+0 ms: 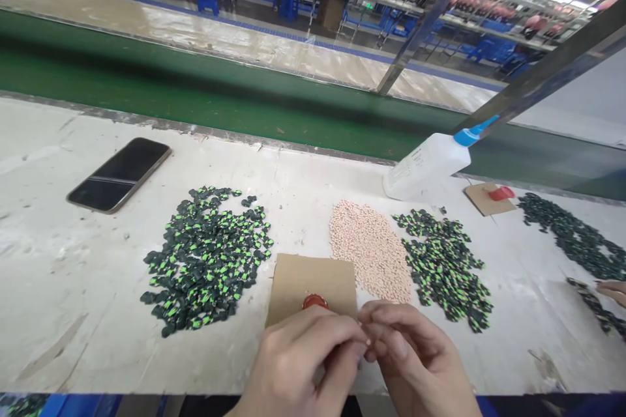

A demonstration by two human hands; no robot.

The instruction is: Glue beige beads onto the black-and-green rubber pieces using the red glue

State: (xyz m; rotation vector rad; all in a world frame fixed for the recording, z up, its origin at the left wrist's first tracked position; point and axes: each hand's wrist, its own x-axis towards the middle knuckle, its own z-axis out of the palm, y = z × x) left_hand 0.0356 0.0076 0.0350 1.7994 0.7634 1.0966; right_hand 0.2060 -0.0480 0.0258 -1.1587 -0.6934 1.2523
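My left hand (308, 358) and my right hand (415, 355) meet at the fingertips near the table's front edge, both closed in a pinch. A tiny pale speck shows at my left fingertips; what it is cannot be made out. Whatever my right fingers hold is hidden. Beneath and just beyond the hands lies a square of brown cardboard (313, 273), with a red round cap-like piece (315, 301) on it, partly covered by my left hand. A heap of small pale pink beads (372, 251) spreads beyond my right hand.
Dark green pieces with bright green marks form a left heap (210, 254) and a right heap (447, 267). A phone (120, 174) lies at left. A white bottle (425, 166) with a blue nozzle stands behind. Another person's hand (613, 291) is at far right, near dark pieces (572, 234).
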